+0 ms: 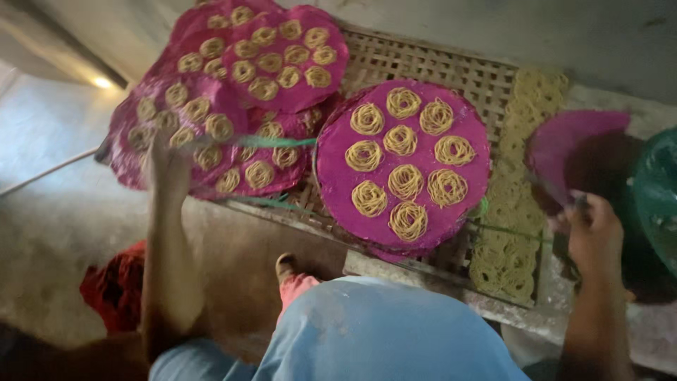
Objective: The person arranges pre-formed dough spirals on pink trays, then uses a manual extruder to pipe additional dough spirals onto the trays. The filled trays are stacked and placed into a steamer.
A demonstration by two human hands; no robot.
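My left hand [168,168] reaches to the edge of a pink round mat [176,106] covered with several yellow noodle coils; blur hides whether it grips it. Overlapping pink mats with coils [282,56] lie further back. A single pink round mat [402,166] with several coils rests in the middle of a woven bamboo rack [486,77]. My right hand [592,229] is closed on the edge of an empty pink mat [575,152] at the right.
A row of loose yellow noodle coils [518,204] lies along the rack's right side. A green basin [659,194] sits at the far right. A red cloth [116,289] lies on the floor at left. My knee in blue cloth [381,331] fills the bottom.
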